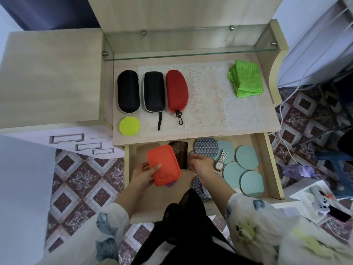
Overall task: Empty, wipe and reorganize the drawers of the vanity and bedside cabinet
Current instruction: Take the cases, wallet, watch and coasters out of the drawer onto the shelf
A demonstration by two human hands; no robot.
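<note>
Wooden vanity drawer (268,161) was pulled open below the surface (267,119). Left hand (145,174) held an orange rectangular plastic lidded box (163,165) over the drawer's left part, thumb on the lid and fingers curled under it; a bit of something purple stuck out beneath. Right hand (202,165) was down in the drawer middle, fingers bent with tips at the rim of a patterned round piece; could not tell if they pinched it. Behind the box lay a dark mesh pouch (179,150), partly hidden. Just right of the hand were a navy patterned round coaster (206,148), a silver metal wristwatch (220,160) and overlapping teal round coasters (247,156). Hanging black fabric (183,217) covered the drawer's near middle. On the surface a white lace mat (210,104) carried a black oval glasses case (128,91), a black zip glasses case (154,91) and a red glasses case with clip (177,90), side by side. A yellow-green round plastic lid (129,126) sat near the front left, a folded green microfibre cloth (245,78) back right. Glass shelf (183,54) ran above.
</note>
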